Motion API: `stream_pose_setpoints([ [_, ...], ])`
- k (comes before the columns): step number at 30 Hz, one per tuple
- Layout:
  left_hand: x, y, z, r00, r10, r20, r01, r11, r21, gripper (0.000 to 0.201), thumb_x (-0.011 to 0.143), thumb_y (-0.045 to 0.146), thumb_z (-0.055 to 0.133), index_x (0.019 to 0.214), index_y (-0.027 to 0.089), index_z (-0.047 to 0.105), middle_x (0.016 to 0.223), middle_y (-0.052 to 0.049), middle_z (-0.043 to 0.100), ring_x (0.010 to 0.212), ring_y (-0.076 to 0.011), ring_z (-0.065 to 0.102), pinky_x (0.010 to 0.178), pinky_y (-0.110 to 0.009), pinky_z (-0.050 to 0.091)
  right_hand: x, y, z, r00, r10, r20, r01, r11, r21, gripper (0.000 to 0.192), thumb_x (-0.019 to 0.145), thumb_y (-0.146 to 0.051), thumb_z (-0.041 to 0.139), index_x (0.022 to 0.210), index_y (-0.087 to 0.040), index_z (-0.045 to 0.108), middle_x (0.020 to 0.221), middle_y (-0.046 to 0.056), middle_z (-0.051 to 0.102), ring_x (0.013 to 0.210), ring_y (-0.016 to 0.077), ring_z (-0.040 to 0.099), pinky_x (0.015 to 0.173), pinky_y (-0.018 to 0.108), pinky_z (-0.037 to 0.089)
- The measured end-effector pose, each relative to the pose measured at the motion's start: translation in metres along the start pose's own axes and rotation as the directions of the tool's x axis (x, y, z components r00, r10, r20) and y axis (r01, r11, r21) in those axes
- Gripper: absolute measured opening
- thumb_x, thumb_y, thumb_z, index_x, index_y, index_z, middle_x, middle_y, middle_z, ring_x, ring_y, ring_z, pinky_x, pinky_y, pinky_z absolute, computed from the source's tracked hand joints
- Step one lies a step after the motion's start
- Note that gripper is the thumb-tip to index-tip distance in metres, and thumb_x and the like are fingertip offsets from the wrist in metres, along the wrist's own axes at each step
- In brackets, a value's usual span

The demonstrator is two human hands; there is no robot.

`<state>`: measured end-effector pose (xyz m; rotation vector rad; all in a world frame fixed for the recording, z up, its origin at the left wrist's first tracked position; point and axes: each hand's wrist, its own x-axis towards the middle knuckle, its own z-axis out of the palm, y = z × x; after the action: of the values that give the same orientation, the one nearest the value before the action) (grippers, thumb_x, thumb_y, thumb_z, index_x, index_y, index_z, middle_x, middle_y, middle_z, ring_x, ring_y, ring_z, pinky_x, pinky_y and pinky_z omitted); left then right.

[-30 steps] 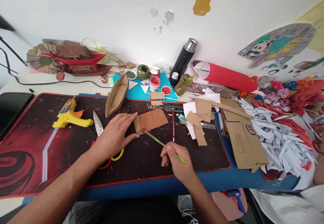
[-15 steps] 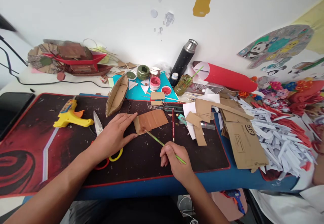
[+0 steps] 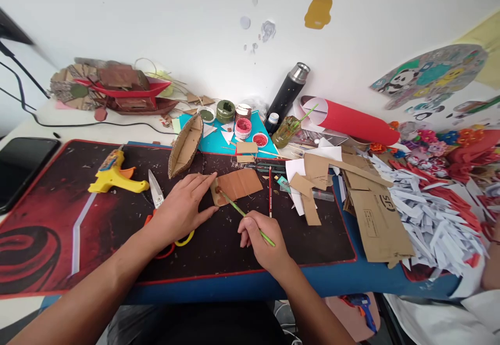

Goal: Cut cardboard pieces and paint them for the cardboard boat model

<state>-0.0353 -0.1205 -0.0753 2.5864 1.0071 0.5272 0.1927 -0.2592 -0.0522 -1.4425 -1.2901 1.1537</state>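
Two scissors [image 3: 156, 195] and a glue gun [image 3: 113, 176] lie left of the cardboard piece [image 3: 238, 184].

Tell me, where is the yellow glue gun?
The yellow glue gun lies on the dark mat, toward the left of the head view, beside the scissors and left of the left hand.

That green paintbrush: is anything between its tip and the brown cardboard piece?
Nothing visible. The right hand holds the green paintbrush, and its tip already rests on the left part of the brown cardboard piece. The left hand presses the piece's left edge, beside the tip, not across its path.
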Motion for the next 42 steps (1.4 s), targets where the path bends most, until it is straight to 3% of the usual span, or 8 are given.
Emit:
stream_pose_setpoints([
  [10, 0.000, 0.000, 0.001, 1.000, -0.007, -0.002, 0.006, 0.999, -0.035, 0.077, 0.100, 0.044, 0.069, 0.167, 0.015, 0.045, 0.147, -0.020, 0.069, 0.135, -0.0400, 0.062, 0.120, -0.058, 0.049, -0.025, 0.005, -0.008, 0.999, 0.033, 0.000, -0.033, 0.996, 0.082, 0.053, 0.117, -0.059, 0.049, 0.082, -0.022, 0.066, 0.059, -0.001, 0.062, 0.053, 0.0148, 0.063, 0.056, 0.025, 0.048],
  [19, -0.001, -0.002, 0.002, 1.000, 0.003, -0.007, -0.003, 1.000, -0.009, 0.078, 0.100, 0.043, 0.070, 0.168, 0.014, 0.043, 0.147, -0.020, 0.069, 0.135, -0.0397, 0.061, 0.120, -0.059, 0.050, 0.003, -0.001, 0.000, 0.998, -0.063, 0.032, 0.065, 0.996, -0.065, 0.051, 0.118, -0.054, 0.046, 0.086, -0.022, 0.068, 0.067, -0.001, 0.063, 0.060, 0.0148, 0.065, 0.061, 0.025, 0.050],
  [29, -0.001, -0.002, 0.002, 1.000, 0.005, -0.008, -0.005, 1.000, -0.026, 0.080, 0.101, 0.043, 0.071, 0.169, 0.015, 0.041, 0.147, -0.019, 0.069, 0.135, -0.0391, 0.062, 0.119, -0.058, 0.050, 0.017, -0.001, 0.000, 0.996, -0.090, 0.007, 0.091, 0.993, -0.074, 0.047, 0.119, -0.051, 0.046, 0.088, -0.023, 0.068, 0.067, -0.002, 0.062, 0.060, 0.0145, 0.066, 0.061, 0.025, 0.050],
  [36, -0.001, -0.002, 0.003, 1.000, 0.000, -0.020, -0.001, 0.999, -0.032, 0.078, 0.101, 0.043, 0.071, 0.169, 0.017, 0.042, 0.146, -0.018, 0.069, 0.134, -0.0388, 0.062, 0.118, -0.058, 0.050, 0.010, -0.001, -0.006, 0.999, -0.029, -0.032, 0.029, 1.000, -0.002, 0.048, 0.117, -0.055, 0.049, 0.087, -0.023, 0.068, 0.063, -0.002, 0.062, 0.057, 0.0144, 0.065, 0.056, 0.024, 0.049],
  [42, -0.001, -0.002, 0.003, 1.000, 0.003, -0.024, -0.004, 1.000, -0.025, 0.079, 0.101, 0.042, 0.071, 0.169, 0.014, 0.042, 0.145, -0.019, 0.069, 0.135, -0.0388, 0.061, 0.118, -0.057, 0.051, 0.018, -0.005, 0.002, 0.999, -0.044, 0.006, 0.044, 0.999, -0.014, 0.051, 0.117, -0.058, 0.048, 0.086, -0.023, 0.067, 0.062, -0.003, 0.062, 0.056, 0.0141, 0.064, 0.060, 0.024, 0.051],
])
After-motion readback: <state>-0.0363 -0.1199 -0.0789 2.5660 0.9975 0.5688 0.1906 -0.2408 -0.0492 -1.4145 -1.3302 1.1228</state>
